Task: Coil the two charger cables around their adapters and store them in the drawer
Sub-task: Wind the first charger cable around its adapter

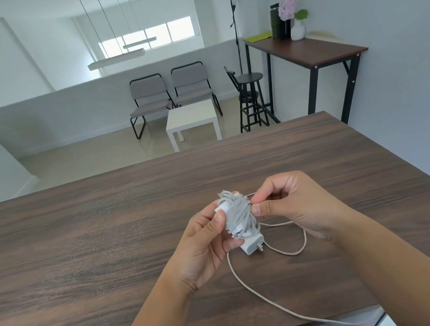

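Note:
My left hand (204, 241) grips a white adapter wrapped in many turns of grey cable (239, 218), lifted just above the dark wooden table (83, 246). At the bundle's right side, my right hand (289, 202) pinches the cable between thumb and forefinger. A second white adapter (252, 246) lies on the table right under the bundle, prongs facing right. Its cream cable (266, 300) lies loose, looping behind my right hand and trailing off the table's near edge at the lower right. No drawer is in view.
Beyond the table's far edge stand two grey chairs (170, 97), a small white side table (192, 121) and a black stool (250, 98). A tall desk (311, 50) with a flower vase stands against the right wall.

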Demonstrator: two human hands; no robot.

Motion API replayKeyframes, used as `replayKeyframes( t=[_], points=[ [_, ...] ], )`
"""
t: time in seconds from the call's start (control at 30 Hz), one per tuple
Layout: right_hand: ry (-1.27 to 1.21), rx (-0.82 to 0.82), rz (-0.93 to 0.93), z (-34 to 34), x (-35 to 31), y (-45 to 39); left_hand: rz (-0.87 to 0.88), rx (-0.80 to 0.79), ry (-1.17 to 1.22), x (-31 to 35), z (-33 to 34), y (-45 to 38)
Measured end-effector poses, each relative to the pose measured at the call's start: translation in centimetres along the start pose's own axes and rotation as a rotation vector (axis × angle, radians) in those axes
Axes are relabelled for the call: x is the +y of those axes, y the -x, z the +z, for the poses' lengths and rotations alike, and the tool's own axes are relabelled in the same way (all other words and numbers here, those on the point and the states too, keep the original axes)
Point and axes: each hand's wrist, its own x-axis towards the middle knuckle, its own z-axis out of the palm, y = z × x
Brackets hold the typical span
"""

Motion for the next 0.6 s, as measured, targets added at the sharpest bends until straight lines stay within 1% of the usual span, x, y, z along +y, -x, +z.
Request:
replayKeyframes(
  t=[0.1, 0.2, 0.4, 0.53, 0.6],
  points=[
    [0.059, -0.016, -0.041, -0.1, 0.1, 0.0, -0.016, 0.022, -0.015, -0.2, 0.0, 0.1],
    [0.079, 0.008, -0.068, -0.1, 0.6, 0.1, -0.018, 0.036, 0.019, -0.6, -0.2, 0.2],
    [0.010, -0.002, -0.082, 0.2, 1.3, 0.3, -0.020, 0.066, 0.044, -1.0, 0.1, 0.2],
    [0.087, 0.012, -0.075, 0.0, 1.0, 0.0, -0.029, 0.087, 0.044, -0.9, 0.2, 0.0],
    [0.102, 0.047, -0.057, -0.3, 1.1, -0.3, -0.023, 0.107, 0.035, -0.9, 0.2, -0.3]
  ],
)
